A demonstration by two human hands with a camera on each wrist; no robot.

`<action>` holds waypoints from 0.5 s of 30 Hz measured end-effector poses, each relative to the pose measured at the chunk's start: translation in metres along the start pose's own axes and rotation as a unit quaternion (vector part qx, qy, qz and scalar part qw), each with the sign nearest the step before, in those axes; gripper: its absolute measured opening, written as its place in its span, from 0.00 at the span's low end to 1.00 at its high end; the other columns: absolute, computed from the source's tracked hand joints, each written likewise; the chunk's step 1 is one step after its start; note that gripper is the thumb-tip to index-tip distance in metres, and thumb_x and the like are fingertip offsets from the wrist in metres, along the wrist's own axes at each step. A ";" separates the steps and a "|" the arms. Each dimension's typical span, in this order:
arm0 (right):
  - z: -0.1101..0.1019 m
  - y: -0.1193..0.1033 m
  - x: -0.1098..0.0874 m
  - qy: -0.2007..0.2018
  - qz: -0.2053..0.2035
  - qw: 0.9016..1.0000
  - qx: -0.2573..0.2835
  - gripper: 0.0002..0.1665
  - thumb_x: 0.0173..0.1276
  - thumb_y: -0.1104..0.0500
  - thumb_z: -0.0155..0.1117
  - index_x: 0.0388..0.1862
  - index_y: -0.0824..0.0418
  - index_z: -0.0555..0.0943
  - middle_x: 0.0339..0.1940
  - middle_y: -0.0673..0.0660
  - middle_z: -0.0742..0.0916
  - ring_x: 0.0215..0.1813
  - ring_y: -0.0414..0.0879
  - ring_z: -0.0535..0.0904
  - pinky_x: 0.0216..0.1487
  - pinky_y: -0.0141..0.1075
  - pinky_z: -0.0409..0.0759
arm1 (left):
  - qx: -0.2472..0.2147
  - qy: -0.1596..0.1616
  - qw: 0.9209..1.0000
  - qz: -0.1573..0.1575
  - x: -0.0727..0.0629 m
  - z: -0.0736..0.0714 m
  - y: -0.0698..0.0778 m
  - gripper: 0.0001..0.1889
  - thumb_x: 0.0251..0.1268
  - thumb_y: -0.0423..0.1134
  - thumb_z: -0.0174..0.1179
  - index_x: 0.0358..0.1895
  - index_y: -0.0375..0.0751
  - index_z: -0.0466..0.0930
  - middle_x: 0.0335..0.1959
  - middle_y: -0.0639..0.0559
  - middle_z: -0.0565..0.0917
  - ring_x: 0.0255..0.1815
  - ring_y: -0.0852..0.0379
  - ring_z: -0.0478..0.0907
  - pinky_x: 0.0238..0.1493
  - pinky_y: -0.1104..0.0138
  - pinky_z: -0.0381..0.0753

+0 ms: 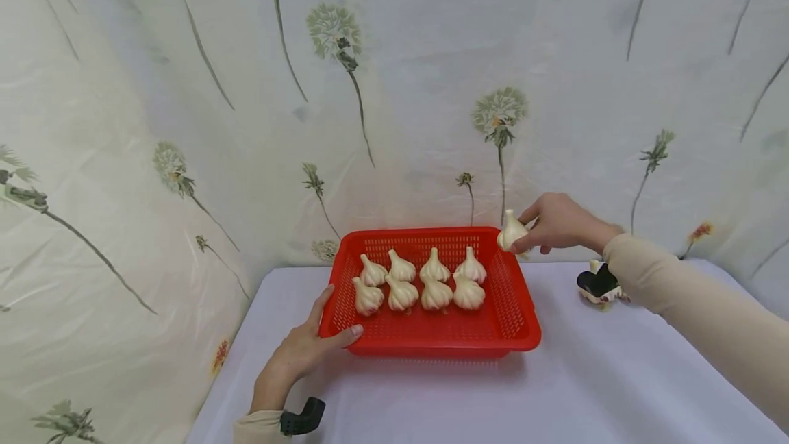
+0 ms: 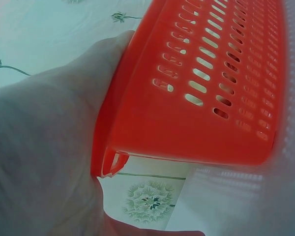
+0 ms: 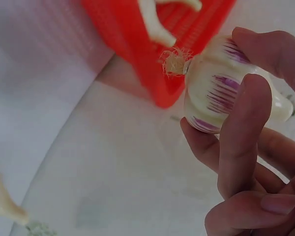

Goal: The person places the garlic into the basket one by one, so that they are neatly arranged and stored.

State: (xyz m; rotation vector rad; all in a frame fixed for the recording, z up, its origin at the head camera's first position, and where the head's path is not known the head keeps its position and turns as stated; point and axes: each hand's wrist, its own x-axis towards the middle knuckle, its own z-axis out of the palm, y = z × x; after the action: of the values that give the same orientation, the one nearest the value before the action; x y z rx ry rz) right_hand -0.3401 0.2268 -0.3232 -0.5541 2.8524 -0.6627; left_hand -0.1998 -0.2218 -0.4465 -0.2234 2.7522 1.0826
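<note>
A garlic bulb with purple streaks and a tuft of roots is pinched between the thumb and fingers of my right hand, above the right back corner of a red plastic basket. Inside the basket stand several more garlic bulbs in two rows, stems up. My left hand rests at the basket's left front corner, thumb and fingers spread and fairly straight against the rim. In the left wrist view, the slotted basket wall lies beside that hand.
More garlic lies on the white table at the right, partly hidden by a black wrist device and the right sleeve. A curtain with dandelion prints hangs behind the table and along its left side.
</note>
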 end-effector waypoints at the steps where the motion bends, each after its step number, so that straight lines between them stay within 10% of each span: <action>1: 0.002 -0.004 0.001 -0.001 -0.002 1.000 0.007 0.32 0.61 0.44 0.82 0.54 0.67 0.89 0.34 0.54 0.94 0.24 0.45 0.87 0.34 0.38 0.82 | 0.000 0.000 1.000 0.001 0.000 0.000 0.000 0.58 0.54 0.78 0.65 0.86 0.66 0.50 0.70 0.36 0.79 0.58 0.37 0.82 0.49 0.44 0.88; 15: 0.057 -0.047 0.028 -0.034 -0.044 0.995 0.086 0.40 0.56 0.48 0.86 0.61 0.70 0.86 0.46 0.61 0.93 0.28 0.47 0.88 0.37 0.38 0.88 | 0.000 -0.005 1.000 -0.004 0.000 -0.002 0.001 0.57 0.55 0.78 0.64 0.86 0.69 0.48 0.70 0.35 0.79 0.60 0.37 0.81 0.53 0.41 0.85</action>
State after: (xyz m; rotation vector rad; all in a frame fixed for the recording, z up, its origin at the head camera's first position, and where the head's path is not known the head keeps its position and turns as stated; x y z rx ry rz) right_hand -0.3374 0.1544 -0.3544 -0.6629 2.6877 -0.8774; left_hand -0.2002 -0.2219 -0.4444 -0.2272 2.7412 1.0790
